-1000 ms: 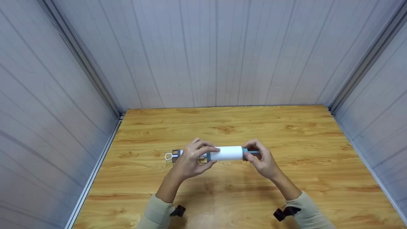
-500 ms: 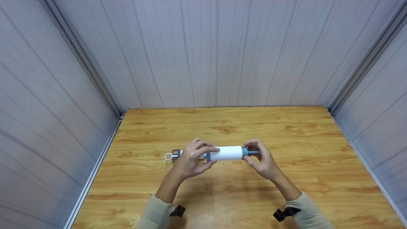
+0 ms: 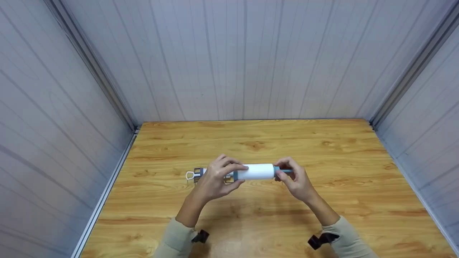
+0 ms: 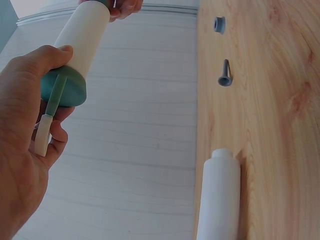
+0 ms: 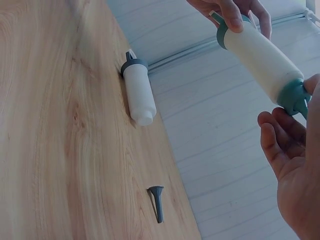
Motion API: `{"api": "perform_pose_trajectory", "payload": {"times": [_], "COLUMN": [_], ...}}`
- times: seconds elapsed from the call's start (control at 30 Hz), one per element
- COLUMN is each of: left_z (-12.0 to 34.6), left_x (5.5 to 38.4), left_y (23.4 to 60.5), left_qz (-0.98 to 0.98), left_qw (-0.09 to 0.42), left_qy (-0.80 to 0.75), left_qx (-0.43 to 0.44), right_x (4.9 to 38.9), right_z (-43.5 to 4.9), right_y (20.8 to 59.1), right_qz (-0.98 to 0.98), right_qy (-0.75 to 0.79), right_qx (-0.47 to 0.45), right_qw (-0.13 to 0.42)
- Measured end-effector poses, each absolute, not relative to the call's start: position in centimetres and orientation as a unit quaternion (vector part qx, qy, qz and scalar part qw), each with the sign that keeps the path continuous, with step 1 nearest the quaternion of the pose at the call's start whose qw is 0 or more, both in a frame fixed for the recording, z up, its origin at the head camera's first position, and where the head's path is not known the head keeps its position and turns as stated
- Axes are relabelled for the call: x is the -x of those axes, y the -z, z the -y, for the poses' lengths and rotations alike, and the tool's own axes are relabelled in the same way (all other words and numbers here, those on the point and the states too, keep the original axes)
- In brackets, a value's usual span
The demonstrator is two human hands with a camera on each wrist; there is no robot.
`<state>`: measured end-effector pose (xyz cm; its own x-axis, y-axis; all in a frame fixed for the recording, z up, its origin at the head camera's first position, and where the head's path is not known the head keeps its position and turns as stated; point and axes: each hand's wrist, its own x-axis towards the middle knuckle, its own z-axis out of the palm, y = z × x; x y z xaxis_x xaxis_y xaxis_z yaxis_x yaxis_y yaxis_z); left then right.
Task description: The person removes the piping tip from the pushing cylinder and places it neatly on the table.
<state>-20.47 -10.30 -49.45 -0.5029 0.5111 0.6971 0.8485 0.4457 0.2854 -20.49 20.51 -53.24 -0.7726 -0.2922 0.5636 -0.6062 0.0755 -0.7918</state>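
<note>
A white cylindrical bottle [image 3: 256,171] with teal end pieces is held level, lengthwise between both hands. My left hand [image 3: 217,178] grips its left end, thumb below and fingers over the top. In the left wrist view, a teal cap [image 4: 65,87] with a thin lever tipped in white shows at that end. My right hand [image 3: 297,182] pinches the teal collar at the right end, where a slim teal nozzle [image 3: 285,171] points right. From the right wrist, the teal nozzle base [image 5: 292,95] sits by the thumb, the other fingers curved beneath.
A second white bottle [image 5: 140,92] with a grey cap and white handle lies on the wooden table [image 3: 251,222], partly behind the left hand in the head view. A grey funnel-shaped nozzle [image 5: 158,204] and a small grey ring [image 4: 219,24] lie farther right. Pale panels [image 3: 229,61] surround the table.
My right thumb slid down off the teal collar half a second ago and is back up on it now. The left hand and bottle have stayed almost in place.
</note>
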Motion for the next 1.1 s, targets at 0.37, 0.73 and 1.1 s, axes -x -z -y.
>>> {"api": "perform_pose_trajectory", "payload": {"times": [0.37,0.73,1.1], "left_z": [10.09,10.23,10.27], "left_x": [20.69,20.46,20.37], "left_y": [49.76,49.51,49.51], "left_qz": [0.801,0.811,0.807], "left_qw": [0.275,0.259,0.262], "left_qy": [0.317,0.319,0.325], "left_qx": [0.427,0.416,0.419], "right_x": [20.69,20.63,20.39], "right_z": [-20.70,-20.61,-20.58], "right_y": [53.40,53.20,53.06], "right_qz": [0.698,0.688,0.712], "right_qy": [-0.613,-0.614,-0.612], "right_qx": [-0.343,-0.361,-0.318], "right_qw": [0.138,0.137,0.130]}}
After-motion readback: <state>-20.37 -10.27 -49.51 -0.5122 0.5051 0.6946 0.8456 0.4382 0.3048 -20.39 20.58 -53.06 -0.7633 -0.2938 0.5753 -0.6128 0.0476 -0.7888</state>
